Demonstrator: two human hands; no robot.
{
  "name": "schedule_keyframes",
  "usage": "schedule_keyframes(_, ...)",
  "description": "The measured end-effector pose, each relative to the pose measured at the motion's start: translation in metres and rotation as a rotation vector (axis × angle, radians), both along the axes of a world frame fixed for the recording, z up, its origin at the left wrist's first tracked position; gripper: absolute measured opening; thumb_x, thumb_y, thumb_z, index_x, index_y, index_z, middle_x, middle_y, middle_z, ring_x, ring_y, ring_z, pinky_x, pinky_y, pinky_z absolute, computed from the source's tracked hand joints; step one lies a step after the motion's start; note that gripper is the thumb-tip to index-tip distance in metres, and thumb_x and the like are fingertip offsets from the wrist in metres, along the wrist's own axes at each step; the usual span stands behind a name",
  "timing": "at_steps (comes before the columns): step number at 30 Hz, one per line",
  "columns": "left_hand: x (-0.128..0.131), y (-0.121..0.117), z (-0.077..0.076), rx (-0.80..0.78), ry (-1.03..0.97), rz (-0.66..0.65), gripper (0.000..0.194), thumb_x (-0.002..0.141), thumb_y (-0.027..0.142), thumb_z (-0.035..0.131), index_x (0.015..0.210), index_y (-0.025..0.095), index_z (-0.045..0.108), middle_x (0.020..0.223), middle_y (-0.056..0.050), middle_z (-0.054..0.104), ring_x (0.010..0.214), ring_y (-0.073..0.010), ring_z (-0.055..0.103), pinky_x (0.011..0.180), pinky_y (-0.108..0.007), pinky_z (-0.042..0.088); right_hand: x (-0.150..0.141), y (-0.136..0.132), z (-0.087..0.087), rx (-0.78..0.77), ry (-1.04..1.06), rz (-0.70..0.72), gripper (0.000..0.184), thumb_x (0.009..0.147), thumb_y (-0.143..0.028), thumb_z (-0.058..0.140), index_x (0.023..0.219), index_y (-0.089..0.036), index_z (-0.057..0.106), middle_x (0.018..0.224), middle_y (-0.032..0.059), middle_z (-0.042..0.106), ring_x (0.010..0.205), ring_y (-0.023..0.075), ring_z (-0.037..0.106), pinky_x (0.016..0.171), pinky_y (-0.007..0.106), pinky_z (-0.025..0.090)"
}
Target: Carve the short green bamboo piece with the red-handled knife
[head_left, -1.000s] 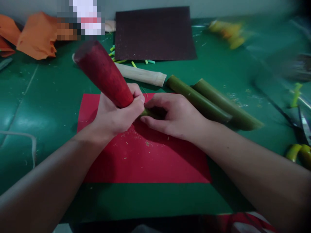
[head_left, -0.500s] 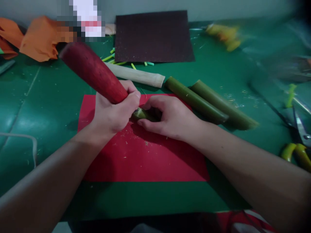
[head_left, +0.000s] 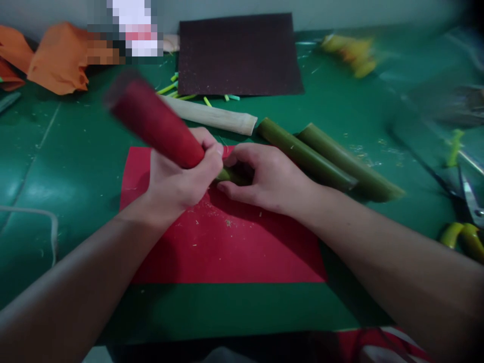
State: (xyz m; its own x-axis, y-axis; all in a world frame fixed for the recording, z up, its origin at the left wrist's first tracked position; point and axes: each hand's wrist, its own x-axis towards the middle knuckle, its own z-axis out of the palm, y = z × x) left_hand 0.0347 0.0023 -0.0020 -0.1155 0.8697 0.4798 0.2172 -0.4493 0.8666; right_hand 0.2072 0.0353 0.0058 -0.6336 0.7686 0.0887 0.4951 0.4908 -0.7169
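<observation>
Here, left hand [head_left: 183,180] grips red handle [head_left: 157,121]; right hand [head_left: 274,179], green piece [head_left: 228,175].

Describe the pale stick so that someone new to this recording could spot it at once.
On the green table, find the dark sheet by the wall. The pale stick lies just on its near side, left end hidden behind the red handle. Its whitish colour sets it apart from the two green tubes to its right.

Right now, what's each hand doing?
Left hand: closed on the red handle.
Right hand: closed around the green piece, over the red sheet.
</observation>
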Motion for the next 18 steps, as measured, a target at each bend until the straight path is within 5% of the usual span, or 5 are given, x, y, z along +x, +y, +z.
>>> schedule_keyframes(8,-0.0028,0.0063,0.0038,-0.010,0.018,-0.100,0.029,0.076,0.014,0.065,0.049,0.021,0.056,0.042,0.004,0.045,0.038,-0.0072,0.037,0.034,-0.027,0.023,0.0012,0.0012,0.0007,-0.051,0.010,0.013,0.023,0.079,-0.036,0.072,0.089,-0.017,0.067,0.082,0.0016,0.065,0.069,0.0137,0.051,0.063,0.030,0.034)
schedule_keyframes(14,-0.0024,0.0038,0.0047,-0.068,0.051,-0.125,0.026,0.071,0.012,0.062,0.048,0.021,0.054,0.043,0.004,0.046,0.040,-0.0084,0.039,0.035,-0.025,0.026,0.0019,0.0013,-0.0018,-0.062,0.023,0.009,0.025,0.079,-0.038,0.072,0.092,-0.017,0.068,0.083,0.0020,0.066,0.071,0.0141,0.051,0.063,0.030,0.035)
schedule_keyframes(18,0.0016,0.0002,0.0003,-0.048,0.034,0.004,0.026,0.079,0.013,0.065,0.055,0.021,0.058,0.050,0.004,0.050,0.044,-0.0087,0.043,0.041,-0.026,0.032,0.0020,0.0028,-0.0013,-0.032,0.013,0.000,0.022,0.079,-0.035,0.072,0.090,-0.017,0.067,0.086,0.0028,0.066,0.074,0.0146,0.052,0.065,0.030,0.036)
